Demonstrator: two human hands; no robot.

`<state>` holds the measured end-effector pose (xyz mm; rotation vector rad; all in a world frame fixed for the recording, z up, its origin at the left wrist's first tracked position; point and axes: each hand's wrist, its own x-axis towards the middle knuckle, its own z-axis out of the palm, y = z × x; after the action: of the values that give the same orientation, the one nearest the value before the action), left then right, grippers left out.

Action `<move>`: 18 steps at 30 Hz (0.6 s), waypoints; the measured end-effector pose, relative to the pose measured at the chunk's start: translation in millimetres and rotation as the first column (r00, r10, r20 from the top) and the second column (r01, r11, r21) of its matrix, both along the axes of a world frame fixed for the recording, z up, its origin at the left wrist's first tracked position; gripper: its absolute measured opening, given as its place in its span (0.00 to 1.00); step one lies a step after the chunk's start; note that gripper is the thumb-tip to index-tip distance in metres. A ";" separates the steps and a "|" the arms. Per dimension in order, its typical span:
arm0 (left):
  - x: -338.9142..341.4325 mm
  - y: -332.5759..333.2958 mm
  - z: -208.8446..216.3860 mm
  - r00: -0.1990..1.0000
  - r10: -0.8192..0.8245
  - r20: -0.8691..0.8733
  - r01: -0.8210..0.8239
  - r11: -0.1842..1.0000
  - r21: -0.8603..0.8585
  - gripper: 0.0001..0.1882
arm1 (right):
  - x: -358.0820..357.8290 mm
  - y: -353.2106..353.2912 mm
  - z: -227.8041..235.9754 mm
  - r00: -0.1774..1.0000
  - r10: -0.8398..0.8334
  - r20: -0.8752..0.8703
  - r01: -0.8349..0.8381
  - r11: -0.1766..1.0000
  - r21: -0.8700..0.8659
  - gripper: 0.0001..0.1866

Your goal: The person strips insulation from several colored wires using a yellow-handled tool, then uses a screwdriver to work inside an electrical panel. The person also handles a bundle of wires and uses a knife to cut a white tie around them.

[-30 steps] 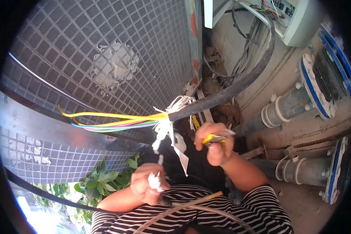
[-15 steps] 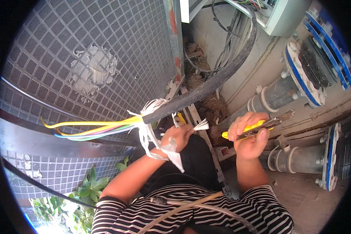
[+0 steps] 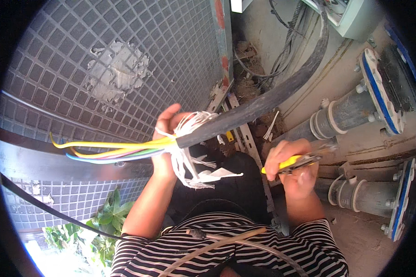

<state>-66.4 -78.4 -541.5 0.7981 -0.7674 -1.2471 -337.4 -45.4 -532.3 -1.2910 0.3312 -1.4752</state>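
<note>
A thick black cable (image 3: 263, 102) runs down from the upper right. From its stripped end come coloured wires (image 3: 111, 147) in yellow, red, green and blue. White filler strands (image 3: 184, 162) fray out around the sheath's end and hang below it. My left hand (image 3: 165, 129) is behind the wires at the stripped end, beside the upper strands. Its fingers are bent and apart, their lower parts hidden by strands. To the right, my right hand (image 3: 293, 168) is closed on a yellow-handled hand tool (image 3: 289, 162) with dark metal parts; its working end is blurred.
Grey pipes (image 3: 339, 117) with blue-edged flanges (image 3: 379, 90) line the right side. An electrical box (image 3: 363, 18) stands at the upper right. A dark grid-patterned wall (image 3: 60, 60) fills the left. A loose white strand piece (image 3: 271, 127) shows right of the cable. Green leaves (image 3: 108, 217) are at lower left.
My left hand has let go of a cut piece of white strand and moved left and up behind the stripped cable end. My right hand still holds the tool. The view has shifted slightly.
</note>
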 end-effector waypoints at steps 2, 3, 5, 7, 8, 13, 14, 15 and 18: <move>-6.9 24.7 26.7 0.999 -0.042 -0.035 0.038 0.992 -0.118 0.40 | 14.3 8.3 17.6 0.996 -0.010 -0.083 0.019 0.994 0.105 0.34; -7.5 34.6 31.5 0.997 -0.063 0.051 0.069 0.988 -0.136 0.45 | 14.7 6.8 24.3 0.989 0.037 -0.141 -0.026 0.996 0.081 0.34; -17.5 49.0 53.8 0.933 -0.095 0.348 0.204 0.934 -0.293 0.42 | 20.4 2.4 32.9 0.977 -0.029 -0.214 0.004 0.993 -0.116 0.31; -29.5 67.4 65.6 0.913 -0.054 0.405 0.159 0.960 -0.231 0.30 | 22.0 -10.1 42.0 0.950 -0.070 -0.305 -0.011 0.966 -0.259 0.19; -32.0 70.7 63.5 0.964 -0.077 0.253 0.130 0.972 -0.198 0.21 | 23.4 -16.8 44.9 0.934 -0.091 -0.345 -0.028 0.946 -0.324 0.15; -27.3 90.1 67.1 0.922 -0.063 0.381 0.103 0.991 -0.087 0.17 | 33.0 -30.6 57.8 0.828 -0.298 -0.475 0.011 0.856 -0.518 0.13; -26.0 91.0 69.0 0.915 -0.071 0.397 0.108 0.992 -0.071 0.17 | 35.0 -31.8 56.7 0.824 -0.321 -0.467 0.018 0.838 -0.545 0.13; -23.7 93.0 72.8 0.905 -0.077 0.417 0.109 0.993 -0.054 0.16 | 37.0 -31.6 55.6 0.834 -0.305 -0.459 0.018 0.848 -0.530 0.13; -20.0 99.1 85.7 0.780 -0.048 0.624 0.137 0.986 -0.096 0.16 | 39.6 -31.4 53.9 0.855 -0.248 -0.456 -0.012 0.868 -0.496 0.13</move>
<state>-86.4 20.7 -455.8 1.0867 -1.4313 -0.9947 -297.8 -76.8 -478.4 -2.1172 0.4061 -1.3444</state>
